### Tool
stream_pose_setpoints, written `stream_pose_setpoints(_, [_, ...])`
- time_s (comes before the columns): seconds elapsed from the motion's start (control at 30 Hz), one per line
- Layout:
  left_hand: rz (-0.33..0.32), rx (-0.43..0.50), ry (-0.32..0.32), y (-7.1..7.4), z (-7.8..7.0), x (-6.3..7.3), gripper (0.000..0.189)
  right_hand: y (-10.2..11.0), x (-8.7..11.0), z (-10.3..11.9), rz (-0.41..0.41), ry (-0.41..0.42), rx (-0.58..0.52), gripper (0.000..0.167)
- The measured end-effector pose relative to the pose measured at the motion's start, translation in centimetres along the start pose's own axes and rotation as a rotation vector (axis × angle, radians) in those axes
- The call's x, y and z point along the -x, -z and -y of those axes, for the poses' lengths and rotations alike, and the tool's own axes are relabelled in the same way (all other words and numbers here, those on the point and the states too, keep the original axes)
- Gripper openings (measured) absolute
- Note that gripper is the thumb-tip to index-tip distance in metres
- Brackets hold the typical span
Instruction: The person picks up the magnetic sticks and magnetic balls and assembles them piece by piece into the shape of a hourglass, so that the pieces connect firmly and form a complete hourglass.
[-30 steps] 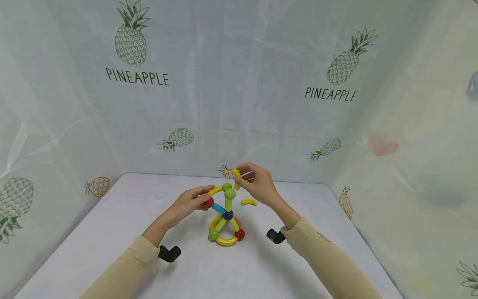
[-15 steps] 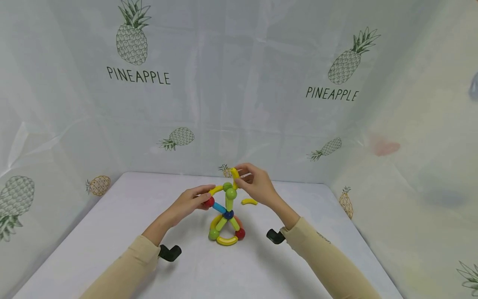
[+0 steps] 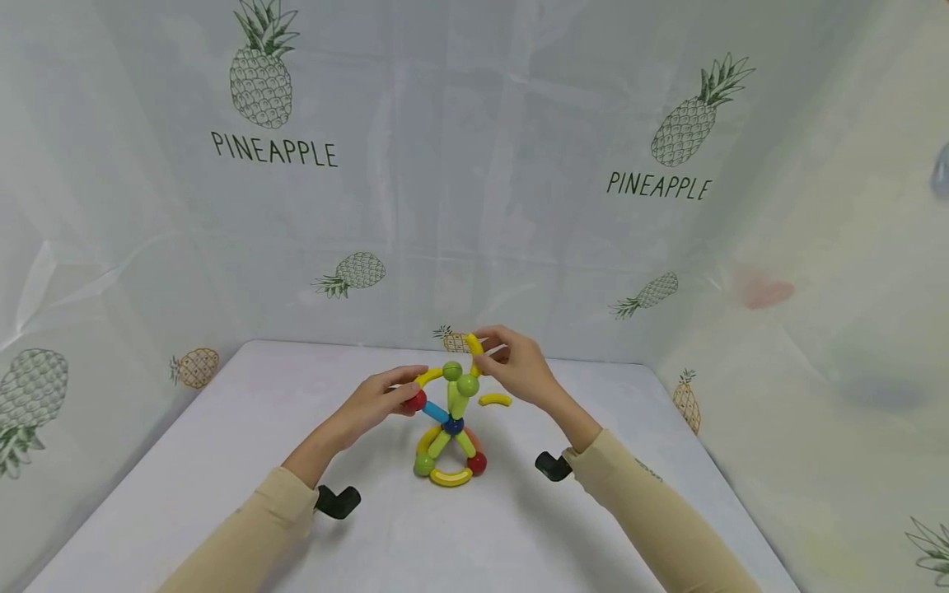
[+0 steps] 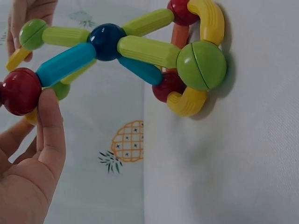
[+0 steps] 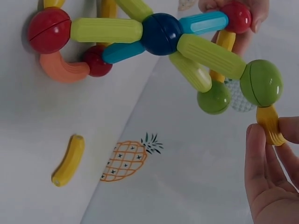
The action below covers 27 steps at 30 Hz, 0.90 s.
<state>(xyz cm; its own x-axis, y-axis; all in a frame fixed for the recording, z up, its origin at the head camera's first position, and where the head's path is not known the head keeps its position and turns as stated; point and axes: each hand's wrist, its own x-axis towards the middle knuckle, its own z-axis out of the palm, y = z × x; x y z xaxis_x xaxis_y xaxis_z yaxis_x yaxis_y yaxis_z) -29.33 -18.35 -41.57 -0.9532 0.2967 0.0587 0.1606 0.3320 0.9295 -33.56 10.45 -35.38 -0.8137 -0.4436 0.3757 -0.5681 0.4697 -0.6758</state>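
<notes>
A ball-and-rod building toy stands on the table, its dark blue ball at the centre of several light green and blue rods. My left hand pinches the red ball at the toy's upper left, where a blue rod and a curved yellow rod join it. My right hand pinches another curved yellow rod between thumb and fingers. That rod's end touches the upper right green ball, whose light green rod leans right. A second upper green ball sits close beside it.
A loose curved yellow rod lies on the white table right of the toy. Behind rises a pineapple-print sheet. The toy's base has a green ball, red balls and curved rods on the table.
My right hand brought the yellow rod down-left to the upper green ball, then moved right. That ball and its light green rod tilted right with it. My left hand stayed put.
</notes>
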Motion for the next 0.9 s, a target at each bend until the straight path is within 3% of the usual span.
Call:
stream_pose_setpoints(0.3, [0.0, -0.011, -0.011, -0.06, -0.18, 0.1, 0.053, 0.29, -0.05, -0.53, 0.004, -0.104, -0.051, 0.039])
stream_pose_setpoints(0.67, [-0.005, -0.009, 0.003, -0.09, 0.05, -0.15, 0.05, 0.72, 0.04, -0.72, 0.061, -0.125, -0.011, 0.038])
stream_pose_setpoints(0.9, [0.004, -0.018, -0.023, -0.08, -0.02, 0.02, 0.055, 0.96, 0.08, -0.91, 0.106, -0.14, -0.006, 0.036])
